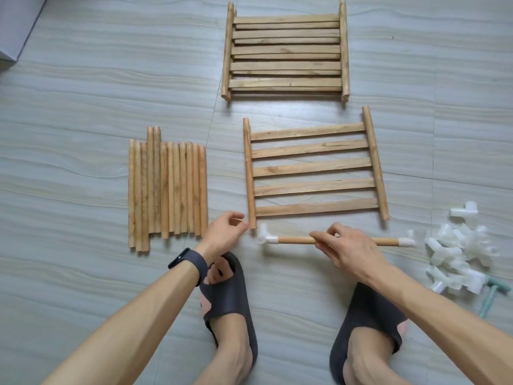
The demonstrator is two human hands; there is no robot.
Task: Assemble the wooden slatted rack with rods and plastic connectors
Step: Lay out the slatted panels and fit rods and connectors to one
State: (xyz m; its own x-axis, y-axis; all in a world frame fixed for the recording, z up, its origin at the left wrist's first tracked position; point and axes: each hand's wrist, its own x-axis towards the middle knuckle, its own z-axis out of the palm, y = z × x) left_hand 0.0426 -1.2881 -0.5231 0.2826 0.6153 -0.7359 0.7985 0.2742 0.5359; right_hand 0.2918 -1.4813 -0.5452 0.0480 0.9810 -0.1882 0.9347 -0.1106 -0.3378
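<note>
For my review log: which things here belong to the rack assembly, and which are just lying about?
Job: capped rod in right hand; slatted panel; stacked panels; loose rods; connector pile.
Lying about: white box; slippers; wristband; teal tool, purpose unclear.

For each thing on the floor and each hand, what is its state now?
Round wooden rod, white connector on each end, gripped by right hand.
Left hand, loosely curled, holds nothing.
Single slatted wooden panel, flat, no connectors.
Stacked slatted panels, untouched.
Row of loose wooden rods, unused.
Pile of white plastic connectors, loose.
</note>
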